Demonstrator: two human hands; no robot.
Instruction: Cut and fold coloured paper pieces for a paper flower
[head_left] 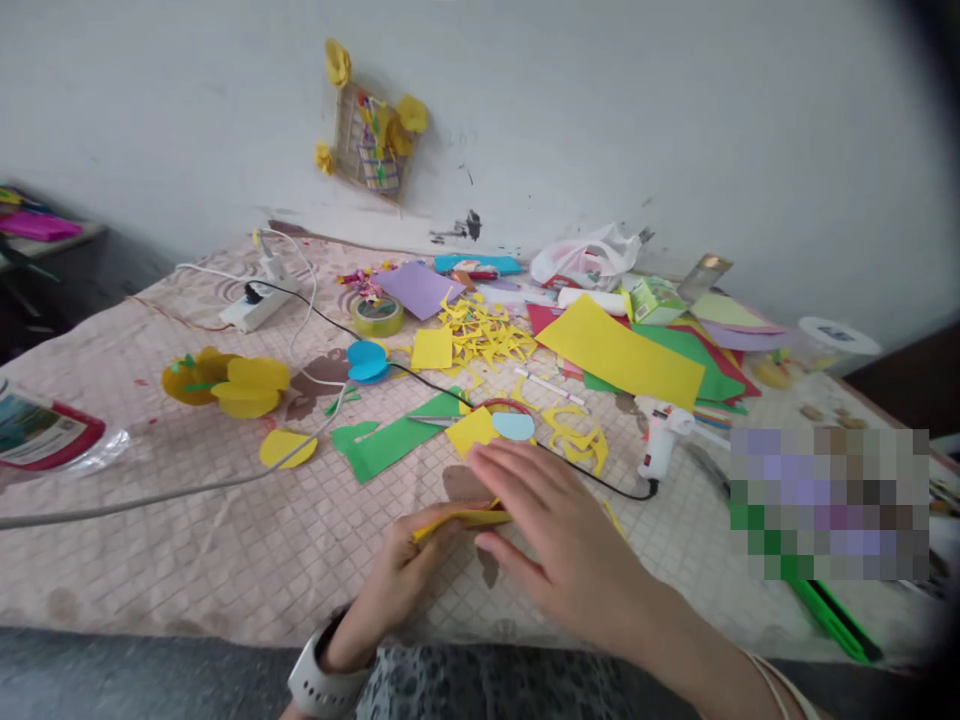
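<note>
A folded piece of yellow paper [466, 517] is held low above the front of the table, seen nearly edge-on. My left hand [411, 568] pinches its left end between thumb and fingers. My right hand [559, 540] is over the right end, fingers stretched out above and thumb apart below. Whether it touches the paper I cannot tell. Just beyond are a yellow paper square [472, 432], a light blue paper circle [513, 426] and scissors [435, 420], their handle partly covered. The scissors' blades rest on a cut green paper strip [390, 447].
A white glue gun [658, 445] stands at right, its black cord crossing the table. Yellow paper scraps [487, 335] and a tape roll [377, 315] lie farther back. At left are yellow paper balls [251, 387], a power strip [259, 303] and a bottle [52, 430]. A green cutter [832, 615] lies right.
</note>
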